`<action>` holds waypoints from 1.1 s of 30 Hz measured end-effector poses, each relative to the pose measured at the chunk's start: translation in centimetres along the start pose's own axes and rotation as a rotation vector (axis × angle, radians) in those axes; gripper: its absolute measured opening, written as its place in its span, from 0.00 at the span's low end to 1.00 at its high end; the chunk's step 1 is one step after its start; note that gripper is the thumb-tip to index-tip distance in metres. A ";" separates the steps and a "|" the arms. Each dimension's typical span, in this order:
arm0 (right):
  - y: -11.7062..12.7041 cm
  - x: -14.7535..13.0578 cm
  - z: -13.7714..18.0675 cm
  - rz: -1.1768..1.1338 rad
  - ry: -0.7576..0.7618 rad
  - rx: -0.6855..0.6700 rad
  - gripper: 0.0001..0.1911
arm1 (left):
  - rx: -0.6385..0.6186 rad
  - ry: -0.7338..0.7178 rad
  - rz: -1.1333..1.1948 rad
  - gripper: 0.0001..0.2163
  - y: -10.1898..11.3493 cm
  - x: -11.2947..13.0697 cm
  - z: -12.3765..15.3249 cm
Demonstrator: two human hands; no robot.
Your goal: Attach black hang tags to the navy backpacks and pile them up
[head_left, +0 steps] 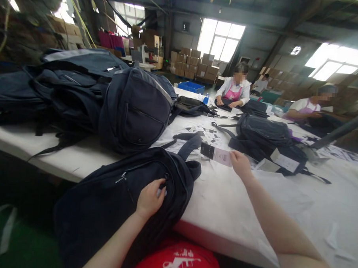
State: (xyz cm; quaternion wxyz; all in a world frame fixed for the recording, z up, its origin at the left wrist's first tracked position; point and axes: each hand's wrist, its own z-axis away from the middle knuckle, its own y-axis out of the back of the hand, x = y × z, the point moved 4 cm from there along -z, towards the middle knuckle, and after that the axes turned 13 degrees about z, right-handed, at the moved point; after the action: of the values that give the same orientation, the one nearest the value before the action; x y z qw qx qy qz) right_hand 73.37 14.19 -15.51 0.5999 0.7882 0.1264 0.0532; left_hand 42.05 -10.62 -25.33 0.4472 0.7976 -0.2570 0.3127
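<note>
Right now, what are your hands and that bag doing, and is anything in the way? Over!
Left hand on dark backpack, near a zipper. Right hand pinching tag above table. Backpack at table's edge, bag pile close behind.

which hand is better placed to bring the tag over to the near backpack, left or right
The right hand, most likely: it holds the tag by one end, above the table. The left hand is on the near backpack, seemingly better placed to steady it.
</note>
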 end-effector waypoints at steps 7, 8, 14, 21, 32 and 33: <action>-2.2 -0.5 9.3 -1.096 -0.329 -0.046 0.21 | -0.046 -0.012 0.257 0.10 0.2 6.9 -0.2; -2.5 -1.1 10.5 -1.180 -0.367 -0.066 0.21 | -0.056 -0.056 0.265 0.11 0.1 7.9 -0.3; -2.9 -3.7 14.7 -1.409 -0.459 -0.147 0.17 | -0.107 -0.256 0.036 0.26 -1.1 11.2 -2.3; -2.0 -4.5 15.7 -1.350 -0.241 -0.321 0.16 | -0.252 -0.182 0.141 0.16 -2.3 11.7 -5.5; -1.2 -5.5 13.6 -1.265 -0.121 -0.196 0.13 | -0.570 0.111 0.825 0.13 -5.1 12.5 -4.7; -1.2 -5.5 13.6 -1.274 -0.114 -0.203 0.12 | -0.586 0.112 0.816 0.14 -5.0 12.5 -4.6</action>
State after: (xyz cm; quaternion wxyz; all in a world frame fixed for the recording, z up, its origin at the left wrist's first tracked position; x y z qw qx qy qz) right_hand 71.07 0.39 -20.03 0.5912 0.4997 0.5316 -0.3436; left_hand 52.64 -5.88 -17.08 0.5067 0.4550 -0.6005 0.4190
